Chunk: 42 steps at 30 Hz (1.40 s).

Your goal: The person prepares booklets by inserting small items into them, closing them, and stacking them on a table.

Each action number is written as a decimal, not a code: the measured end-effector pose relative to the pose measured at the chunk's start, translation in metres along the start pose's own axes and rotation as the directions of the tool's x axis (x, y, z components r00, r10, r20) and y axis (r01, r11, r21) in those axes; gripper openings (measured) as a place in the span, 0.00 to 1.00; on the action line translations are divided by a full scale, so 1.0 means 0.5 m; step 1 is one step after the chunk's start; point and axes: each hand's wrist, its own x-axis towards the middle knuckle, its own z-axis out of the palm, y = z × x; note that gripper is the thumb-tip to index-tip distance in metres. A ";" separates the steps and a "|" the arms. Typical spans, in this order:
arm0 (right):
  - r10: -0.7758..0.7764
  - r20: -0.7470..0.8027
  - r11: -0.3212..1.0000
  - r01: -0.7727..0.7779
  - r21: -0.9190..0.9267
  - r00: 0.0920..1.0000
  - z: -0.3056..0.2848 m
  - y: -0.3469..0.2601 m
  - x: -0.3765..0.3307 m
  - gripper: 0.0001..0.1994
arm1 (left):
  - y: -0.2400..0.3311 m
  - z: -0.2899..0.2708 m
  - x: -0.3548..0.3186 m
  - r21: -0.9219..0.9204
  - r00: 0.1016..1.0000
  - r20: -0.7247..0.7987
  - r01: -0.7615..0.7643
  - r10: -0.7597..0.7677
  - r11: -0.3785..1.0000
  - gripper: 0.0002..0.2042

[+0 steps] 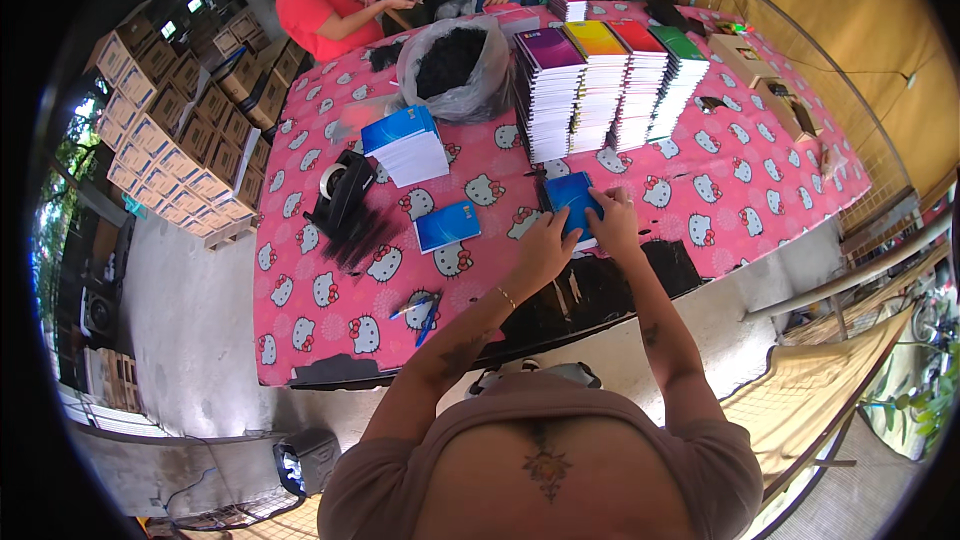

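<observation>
A small blue notebook point(568, 190) lies at the table's near edge, with a dark strip along its left side. My left hand point(547, 245) grips its lower left, thumb and fingers pressed at the edge. With curled fingers, my right hand point(615, 224) holds its right edge. Left of my hands, another blue notebook point(447, 228) lies flat. Beyond that stands a stack of blue notebooks point(407, 162). Past my hands rise tall notebook stacks with purple point(549, 50), yellow point(595, 38), red point(638, 36) and green point(680, 43) covers.
A black tape dispenser point(343, 186) stands beside thin black strands point(366, 232). Pens point(425, 315) lie near the front edge. A clear bag point(487, 90) holds black material. Cardboard boxes point(180, 140) are piled at left. Two people work across the pink patterned table point(330, 280).
</observation>
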 end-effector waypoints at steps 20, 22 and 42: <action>0.076 0.831 0.279 -0.812 0.512 0.551 0.023 0.055 0.071 0.30 | -0.078 0.100 0.094 -0.771 0.605 0.537 0.635 -0.587 -0.051 0.19; 0.086 0.823 0.290 -0.804 0.518 0.561 0.012 0.059 0.067 0.29 | -0.050 0.106 0.107 -0.773 0.588 0.551 0.627 -0.592 -0.097 0.19; 0.306 -0.030 0.610 -0.171 0.774 0.952 -0.057 0.043 -0.011 0.18 | -0.392 -0.220 -0.140 0.517 0.965 0.236 -0.222 0.112 0.827 0.23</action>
